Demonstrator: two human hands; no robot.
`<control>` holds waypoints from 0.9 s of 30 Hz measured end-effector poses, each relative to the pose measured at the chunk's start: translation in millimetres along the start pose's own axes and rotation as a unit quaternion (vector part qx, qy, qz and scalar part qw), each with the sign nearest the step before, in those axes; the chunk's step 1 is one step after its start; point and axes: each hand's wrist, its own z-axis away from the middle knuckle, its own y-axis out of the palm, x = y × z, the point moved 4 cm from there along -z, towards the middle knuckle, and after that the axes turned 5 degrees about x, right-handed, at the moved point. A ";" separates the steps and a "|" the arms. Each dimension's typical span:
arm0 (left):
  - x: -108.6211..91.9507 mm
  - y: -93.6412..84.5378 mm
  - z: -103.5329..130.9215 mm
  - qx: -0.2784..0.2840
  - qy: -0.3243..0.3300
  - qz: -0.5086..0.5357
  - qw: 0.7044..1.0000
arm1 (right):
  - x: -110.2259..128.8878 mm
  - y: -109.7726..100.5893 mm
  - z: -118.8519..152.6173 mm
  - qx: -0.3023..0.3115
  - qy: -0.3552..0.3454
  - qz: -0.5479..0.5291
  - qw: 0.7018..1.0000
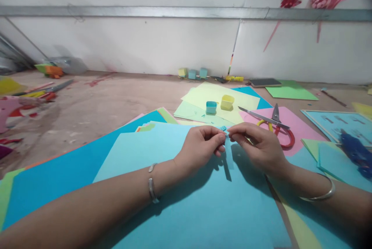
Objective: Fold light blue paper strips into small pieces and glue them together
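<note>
Both hands meet above a large light blue sheet (162,144), their fingertips nearly touching. My left hand (203,144) pinches a narrow light blue paper strip (229,154) near its top. From the other side my right hand (254,144) is closed on the same strip at its upper end. The strip hangs down between the hands, and a small curled blue piece (223,128) shows just above the fingertips. Behind the hands stand a small teal paper cup (211,107) and a yellow one (227,102).
Red-handled scissors (286,138) and a metal blade (263,117) lie on pink paper (305,132) at the right. A dark blue tool (356,150) is farther right. Paper cubes (192,74) line the wall. A pink glue gun (7,109) lies at the far left.
</note>
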 end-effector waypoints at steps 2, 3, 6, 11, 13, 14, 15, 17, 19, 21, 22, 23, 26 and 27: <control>1.9 -0.9 -1.1 -0.002 -0.018 0.021 1.000 | 3.3 -0.9 0.5 -0.013 -0.101 0.078 0.992; 2.6 -1.3 -1.5 -0.004 -0.023 0.027 0.999 | 5.3 -0.3 1.2 -0.015 -0.148 0.114 0.982; 4.1 -2.2 -2.6 -0.006 -0.025 0.033 0.999 | 10.9 2.3 3.3 -0.020 -0.241 0.182 0.953; 7.2 -0.7 -4.3 0.008 -0.026 0.060 0.998 | 11.0 2.8 0.8 -0.009 -0.185 0.145 0.972; 8.0 0.6 -4.7 0.020 -0.028 0.074 0.997 | 9.4 2.6 -0.1 -0.001 -0.142 0.116 0.983; 7.8 1.4 -4.7 0.028 -0.025 0.077 0.996 | 8.4 2.5 -0.2 0.001 -0.124 0.105 0.987; 7.3 2.3 -4.5 0.037 -0.021 0.078 0.996 | 7.6 2.7 -0.2 0.004 -0.109 0.098 0.989; 5.7 3.7 -3.8 0.053 -0.011 0.073 0.996 | 5.4 3.1 0.0 0.007 -0.079 0.091 0.993; 4.8 4.4 -3.0 0.061 -0.006 0.069 0.996 | 3.3 3.2 0.5 0.003 -0.050 0.086 0.995; 4.8 4.1 -2.5 0.059 -0.006 0.068 0.996 | 1.8 3.5 1.1 0.000 -0.029 0.078 0.996; 5.0 3.8 -2.4 0.057 -0.006 0.069 0.996 | 1.3 3.7 1.5 -0.001 -0.023 0.074 0.997; 5.2 3.4 -2.4 0.054 -0.006 0.070 0.996 | 1.0 3.9 1.8 -0.001 -0.019 0.068 0.997; 5.1 2.9 -2.2 0.052 -0.003 0.076 0.996 | -0.6 4.3 2.8 -0.006 -0.005 0.043 0.999; 4.9 2.9 -1.9 0.051 -0.002 0.079 0.996 | -1.5 4.3 3.1 -0.009 0.003 0.031 0.999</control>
